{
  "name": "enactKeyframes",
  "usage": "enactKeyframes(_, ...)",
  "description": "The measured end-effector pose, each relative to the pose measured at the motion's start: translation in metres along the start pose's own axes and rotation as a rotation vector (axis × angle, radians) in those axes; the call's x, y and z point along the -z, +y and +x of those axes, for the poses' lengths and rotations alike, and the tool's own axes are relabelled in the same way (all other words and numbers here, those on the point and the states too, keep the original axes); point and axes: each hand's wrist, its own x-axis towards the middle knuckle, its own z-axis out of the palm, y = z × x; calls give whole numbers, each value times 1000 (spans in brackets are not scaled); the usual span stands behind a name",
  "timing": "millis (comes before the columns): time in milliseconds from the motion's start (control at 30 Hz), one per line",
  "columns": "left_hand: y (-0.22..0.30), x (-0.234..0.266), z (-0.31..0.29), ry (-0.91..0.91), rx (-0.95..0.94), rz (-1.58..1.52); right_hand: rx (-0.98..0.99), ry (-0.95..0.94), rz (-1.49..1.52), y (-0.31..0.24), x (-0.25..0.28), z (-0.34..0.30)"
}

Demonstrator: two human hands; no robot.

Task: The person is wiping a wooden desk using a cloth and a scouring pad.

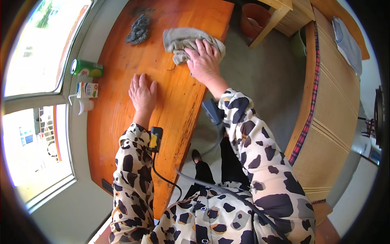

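Note:
On the orange-brown wooden table (118, 97), my left hand (142, 94) lies flat, fingers stretched out and holding nothing. A crumpled grey cloth (183, 38) lies at the table's far right edge. Over its right part my right hand (203, 64) presses down, with the fingers curved onto the bunched fabric; the palm side is hidden. Beyond my left hand sits a dark grey, matted scrubbing pad or rag (139, 30), touched by neither hand.
Along the window side stand a green can (87, 68), a small carton (87, 90) and stacked clear cups (85, 106). To the right are a striped mat-covered bed (333, 110) and a reddish-brown bucket (255, 19). Cables hang from devices at both my wrists.

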Motion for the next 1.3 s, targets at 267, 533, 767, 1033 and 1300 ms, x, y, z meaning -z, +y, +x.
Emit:
enactKeyframes(267,31,-16,0,49,40,51,-147,-131,198,-75,38,-106)
enactKeyframes(533,34,-12,-3,51,12,93,-230,133,51,40,-10,34)
enactKeyframes(767,36,-5,-1,-40,53,91,-309,252,-31,166,-46,158)
enactKeyframes(1033,39,-2,0,-54,29,75,-761,241,209,193,-46,176)
enactKeyframes(1300,33,-3,2,24,27,111,-566,233,296,40,-29,26)
